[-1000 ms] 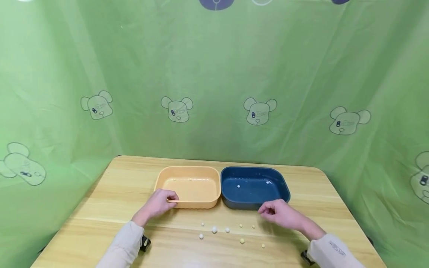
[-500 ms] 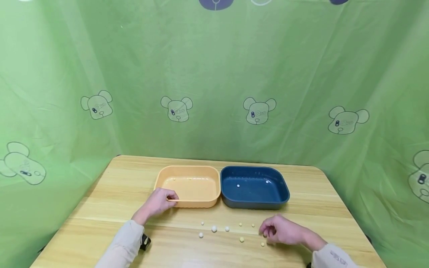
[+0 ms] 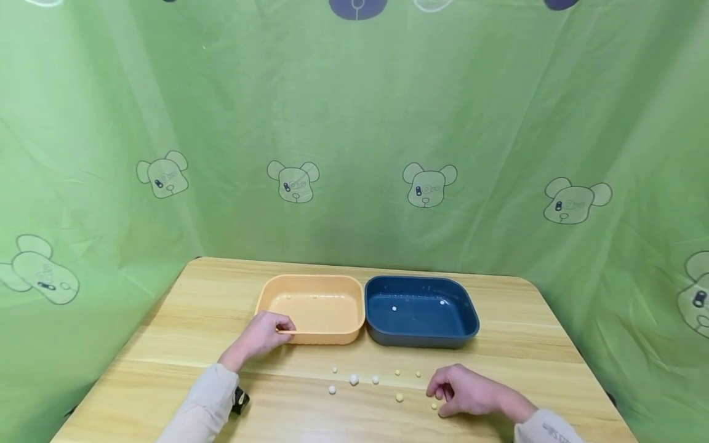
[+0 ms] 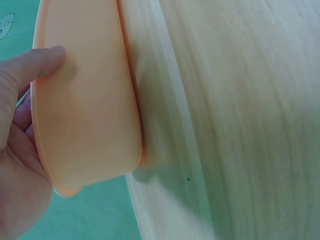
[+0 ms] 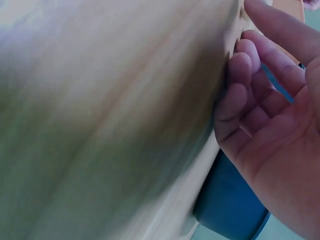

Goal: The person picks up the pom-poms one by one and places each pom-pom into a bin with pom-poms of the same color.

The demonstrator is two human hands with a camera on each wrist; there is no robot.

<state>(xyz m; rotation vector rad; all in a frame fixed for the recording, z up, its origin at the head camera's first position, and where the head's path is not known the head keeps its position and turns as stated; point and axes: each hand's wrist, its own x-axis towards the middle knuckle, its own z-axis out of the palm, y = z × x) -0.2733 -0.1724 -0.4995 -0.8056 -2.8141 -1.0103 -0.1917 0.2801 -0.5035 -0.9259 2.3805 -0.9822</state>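
Observation:
My left hand [image 3: 263,335] grips the near left rim of an orange plastic bin [image 3: 332,338], thumb outside and fingers over the edge. In the left wrist view the thumb [image 4: 50,61] presses on the bin's outer wall. My right hand [image 3: 471,391] is low over the table, its thumb and index finger apart on either side of a small yellow ball [image 3: 434,406]. Its other fingers [image 5: 239,70] are curled and hold nothing visible. Several white balls [image 3: 354,380] and yellow balls [image 3: 399,398] lie on the wood in front of the bins.
A dark blue bin [image 3: 421,339] stands against the orange one's right side, with two white balls [image 3: 394,309] inside. Two small yellow balls [image 3: 314,296] lie in the orange bin. A green curtain [image 3: 354,234] surrounds the wooden table [image 3: 221,277].
My right hand has moved from the blue bin's front edge down toward the near yellow ball, its thumb and index finger now parted around it. The left hand keeps its grip.

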